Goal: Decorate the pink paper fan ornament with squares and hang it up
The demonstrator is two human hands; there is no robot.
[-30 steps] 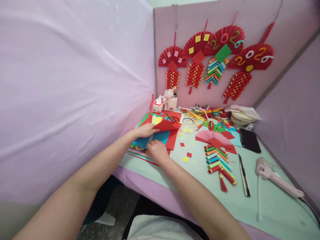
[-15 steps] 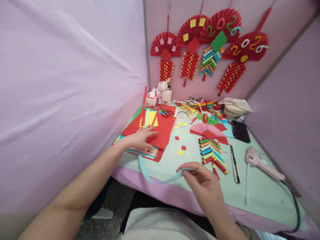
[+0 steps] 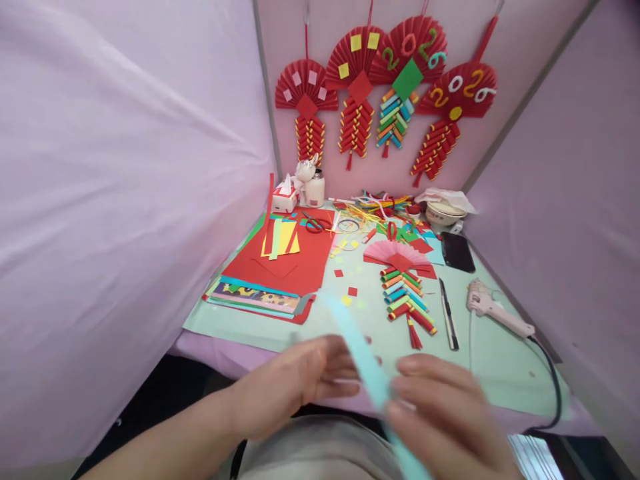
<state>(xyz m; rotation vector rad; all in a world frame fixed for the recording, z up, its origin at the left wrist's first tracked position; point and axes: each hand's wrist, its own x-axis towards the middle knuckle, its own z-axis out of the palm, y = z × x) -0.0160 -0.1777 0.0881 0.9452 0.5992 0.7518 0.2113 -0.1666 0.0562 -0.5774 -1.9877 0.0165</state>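
A light blue paper strip (image 3: 361, 357) slants upright in front of me over the table's front edge, blurred by motion. My right hand (image 3: 445, 413) pinches it low between thumb and fingers. Just left of the strip is my left hand (image 3: 300, 373), its fingers loosely curved and apart, holding nothing that I can see. Whether its fingertips touch the strip is hard to make out. Beyond the hands lies a paper firecracker ornament with a pink fan (image 3: 397, 257) and coloured paper rolls (image 3: 404, 293).
Red paper sheets (image 3: 280, 263) lie stacked at left, with scissors (image 3: 315, 223) on them. A craft knife (image 3: 449, 313) and a glue gun (image 3: 500, 313) with a cord lie at right. Small paper squares (image 3: 353, 291) are scattered mid-table. Finished ornaments (image 3: 306, 110) hang on the back wall.
My left hand has come off the paper stack toward me, beside the strip. The right hand has moved closer and lower, and the strip now stands up instead of drooping. The view has shifted right.
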